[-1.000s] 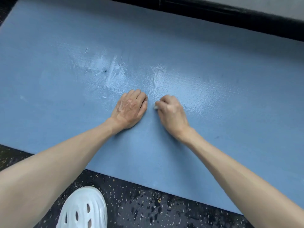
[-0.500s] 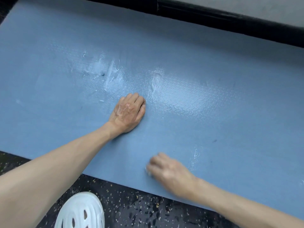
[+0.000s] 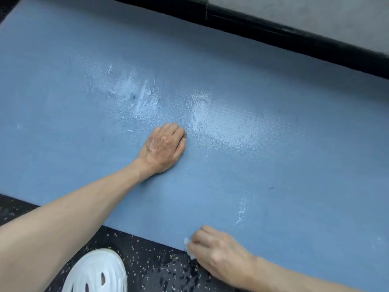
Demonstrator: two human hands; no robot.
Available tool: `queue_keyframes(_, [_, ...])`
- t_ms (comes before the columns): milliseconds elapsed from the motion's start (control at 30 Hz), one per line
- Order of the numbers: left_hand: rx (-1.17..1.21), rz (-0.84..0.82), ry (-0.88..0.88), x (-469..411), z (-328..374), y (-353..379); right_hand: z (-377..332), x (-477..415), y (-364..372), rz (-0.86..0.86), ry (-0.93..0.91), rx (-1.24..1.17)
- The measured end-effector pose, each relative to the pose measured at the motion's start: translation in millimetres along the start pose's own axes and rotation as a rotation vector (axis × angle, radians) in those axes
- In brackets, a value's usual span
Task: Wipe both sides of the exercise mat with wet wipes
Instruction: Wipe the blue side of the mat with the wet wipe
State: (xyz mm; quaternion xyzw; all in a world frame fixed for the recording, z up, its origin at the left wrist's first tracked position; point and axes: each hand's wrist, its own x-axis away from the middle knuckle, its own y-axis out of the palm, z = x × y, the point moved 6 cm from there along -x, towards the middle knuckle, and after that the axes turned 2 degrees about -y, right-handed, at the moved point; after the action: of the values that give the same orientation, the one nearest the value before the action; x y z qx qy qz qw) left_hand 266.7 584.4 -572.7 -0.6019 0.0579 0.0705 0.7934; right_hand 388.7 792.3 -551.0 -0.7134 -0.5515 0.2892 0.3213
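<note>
Blue mat (image 3: 273, 154) covers the floor (image 3: 157, 266), left hand (image 3: 163, 147) flat on it, right hand (image 3: 219, 251) pinching a wipe (image 3: 187, 243) at its near edge.

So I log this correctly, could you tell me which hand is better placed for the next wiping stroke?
The right, most likely. The right hand grips the wet wipe at the near edge of the mat. The left hand lies flat on the mat, holding nothing, apparently steadying it.

Speckled black floor (image 3: 160, 268), grey wall (image 3: 315, 11)
</note>
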Motion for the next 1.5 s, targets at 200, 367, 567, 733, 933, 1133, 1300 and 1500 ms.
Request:
queue_keyframes(200, [0.01, 0.0, 0.015, -0.6, 3.5, -1.8, 60.6, -57.1, -37.1, 0.122, 0.018, 0.097])
queue_keyframes(367, [0.022, 0.007, 0.014, -1.1, 3.9, -4.6, 161.7, -117.8, -127.9, 0.518, 0.493, 0.275])
queue_keyframes(567, [-0.004, 0.0, 0.008, -1.9, 2.6, -3.4, 97.9, -69.7, -75.6, 0.311, 0.293, 0.187])
queue_keyframes(733, [-0.004, -0.006, 0.012, -0.5, 2.3, -3.1, 22.0, 7.3, -19.6, -0.016, 0.02, 0.045])
queue_keyframes(933, [-0.002, -0.015, 0.011, -2.5, 3.4, -3.1, 96.0, -71.9, -65.7, 0.142, -0.05, 0.287])
queue_keyframes(1133, [0.015, -0.007, -0.003, -2.3, 0.9, -2.9, 193.2, -147.2, -151.4, 0.447, 0.498, 0.326])
queue_keyframes(1300, [0.015, 0.019, 0.021, -4.3, -0.6, -1.5, 122.6, -97.7, -96.0, 0.282, 0.249, 0.271])
queue_keyframes(1500, [0.105, 0.057, 0.027, -32.4, -3.5, -4.3, 86.9, -58.3, -65.9, 0.049, -0.04, 0.259])
